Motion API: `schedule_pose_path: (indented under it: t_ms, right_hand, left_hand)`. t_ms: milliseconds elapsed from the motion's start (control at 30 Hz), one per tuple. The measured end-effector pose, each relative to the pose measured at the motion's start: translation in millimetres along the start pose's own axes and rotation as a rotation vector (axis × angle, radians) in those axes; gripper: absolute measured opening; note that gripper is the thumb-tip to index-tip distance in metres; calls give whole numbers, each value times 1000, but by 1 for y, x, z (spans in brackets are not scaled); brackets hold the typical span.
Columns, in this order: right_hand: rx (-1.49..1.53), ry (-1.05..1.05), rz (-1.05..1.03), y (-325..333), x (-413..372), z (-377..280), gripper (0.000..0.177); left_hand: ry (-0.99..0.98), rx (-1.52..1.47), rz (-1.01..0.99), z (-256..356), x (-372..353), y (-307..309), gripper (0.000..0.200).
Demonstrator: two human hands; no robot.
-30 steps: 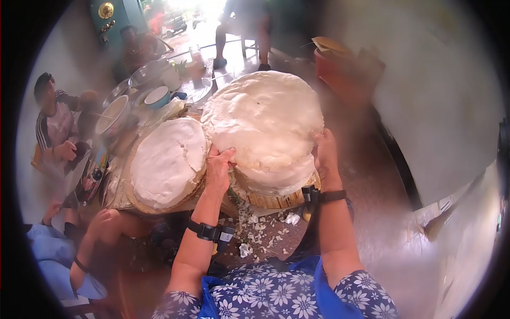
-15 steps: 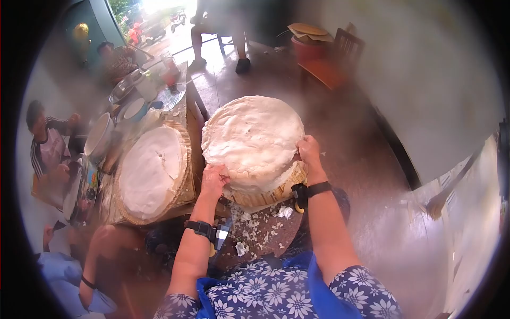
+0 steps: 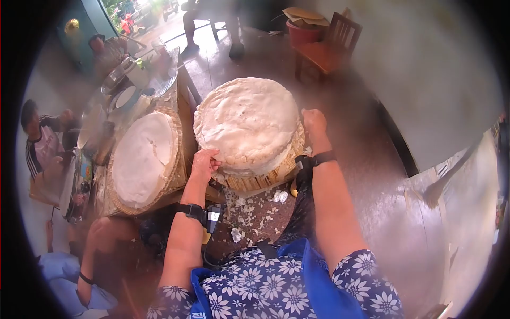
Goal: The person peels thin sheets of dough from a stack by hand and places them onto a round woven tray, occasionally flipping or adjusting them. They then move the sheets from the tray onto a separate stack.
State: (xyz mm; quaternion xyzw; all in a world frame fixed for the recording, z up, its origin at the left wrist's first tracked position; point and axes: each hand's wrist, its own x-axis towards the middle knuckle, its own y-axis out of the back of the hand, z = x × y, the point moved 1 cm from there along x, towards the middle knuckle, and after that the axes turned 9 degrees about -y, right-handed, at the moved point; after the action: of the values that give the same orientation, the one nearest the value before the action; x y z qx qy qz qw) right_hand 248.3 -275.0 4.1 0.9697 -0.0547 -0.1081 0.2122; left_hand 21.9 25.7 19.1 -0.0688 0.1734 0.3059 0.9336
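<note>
A tall stack of thin, pale round dough sheets (image 3: 247, 125) sits in front of me on a round slatted mat (image 3: 255, 182). The top sheet is bumpy, with an uneven rim. At the stack's lower left, my left hand (image 3: 204, 164) is closed, its thumb and fingertips pinching the rim. My right hand (image 3: 316, 125) is closed too, just off the right edge of the stack; what its fingers hold, if anything, I cannot tell. A second pale round sheet (image 3: 142, 159), cracked near its right side, lies on another woven round mat (image 3: 176, 139) to the left.
White scraps (image 3: 247, 215) litter the surface below the stack. A cluttered table (image 3: 183, 106) with bowls runs along the left, with people seated beyond it. Farther off are a wooden chair (image 3: 321, 56), a red bucket (image 3: 303, 34) and a seated person's legs (image 3: 234, 32). A broom (image 3: 433, 195) leans at right.
My right hand has moved up and off the stack's right rim. My left hand has shifted slightly up and left, still at the edge. The front fold of the top sheet now looks flatter.
</note>
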Motion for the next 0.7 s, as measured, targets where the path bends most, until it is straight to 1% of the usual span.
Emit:
schedule_pose_path:
  t_ms: [33,133,267,333,367,467,500,600,700]
  right_hand:
    - [-41,2,-51,3,1,-4,37]
    - [158,-172,-212,-5,-5,-13,40]
    - [-73,93,-82,-14,6,-8,33]
    - [-199,226,-23,-14,8,-6,29]
    - [-178,173,-47,-15,10,-6,25]
    - [11,247,-55,-14,6,1,26]
    - [-39,227,-63,-9,-4,-7,27]
    - [-131,174,-30,-17,1,-4,27]
    - [-356,187,-13,-17,5,-14,28]
  left_hand:
    - [12,18,-6,0,2,2,16]
    - [34,46,-33,1,6,3,16]
    - [6,47,-66,-2,4,6,15]
    - [14,28,-47,-2,2,5,15]
    - [19,17,-42,-2,1,4,16]
    - [46,-36,-44,-4,2,7,15]
    - [51,-45,-47,-4,2,7,14]
    - [41,-41,-25,-3,-1,5,12]
    - [-1,-142,-10,-7,-6,5,12]
